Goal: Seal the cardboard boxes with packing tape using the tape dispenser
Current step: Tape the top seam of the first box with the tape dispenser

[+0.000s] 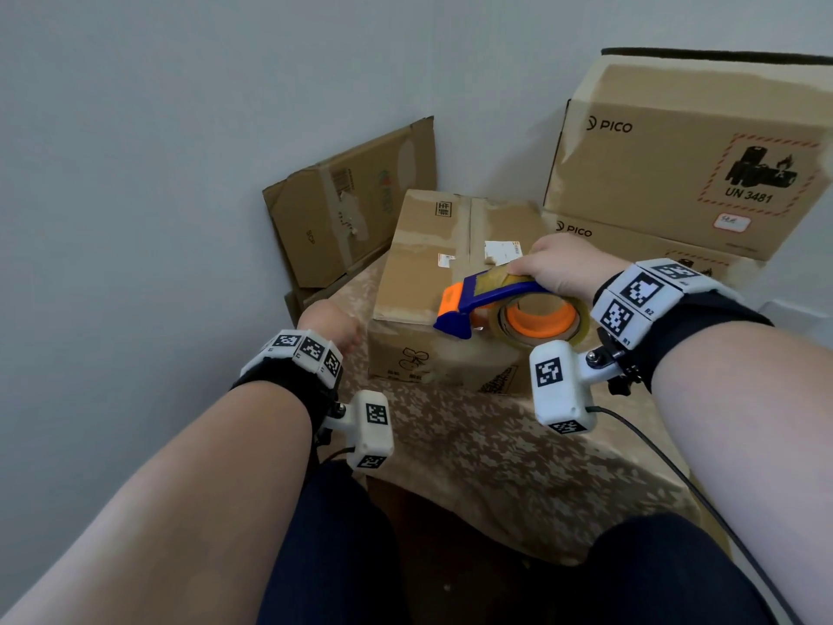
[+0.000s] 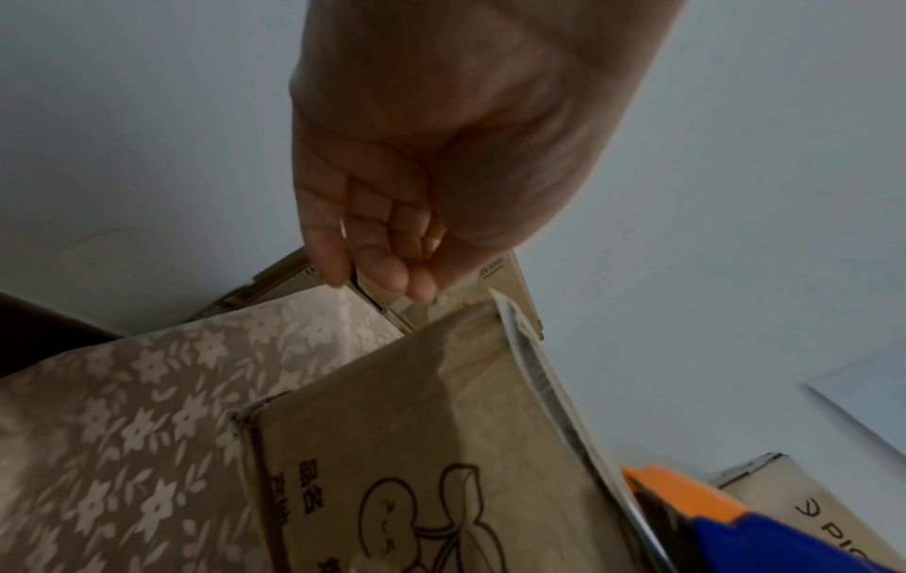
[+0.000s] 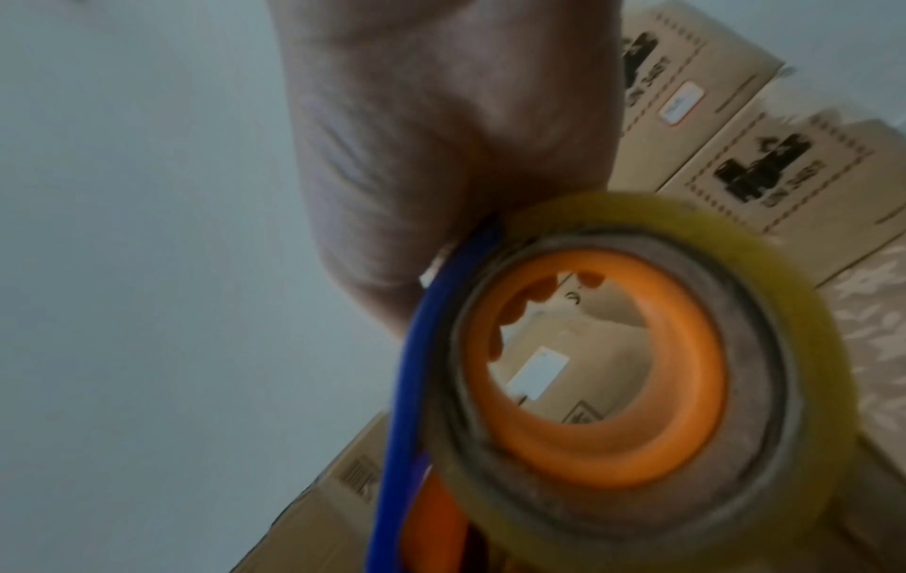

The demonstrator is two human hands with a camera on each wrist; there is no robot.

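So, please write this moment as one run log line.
right hand holds tape dispenser over box | left hand free beside box

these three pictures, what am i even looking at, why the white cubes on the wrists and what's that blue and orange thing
No machine here: a person is working with bare hands, filmed by three cameras at one moment. The wide picture comes from a camera on the head, looking down. The other two come from cameras strapped to each wrist; those are the white blocks with black-and-white patterns.

On the flowered tablecloth sits a closed cardboard box. More boxes are stacked behind on the right, and flattened cardboard leans on the wall.

The right hand grips a blue and orange tape dispenser holding a roll of clear tape, over the box. The left hand holds nothing, fingers relaxed, beside the box's left side.
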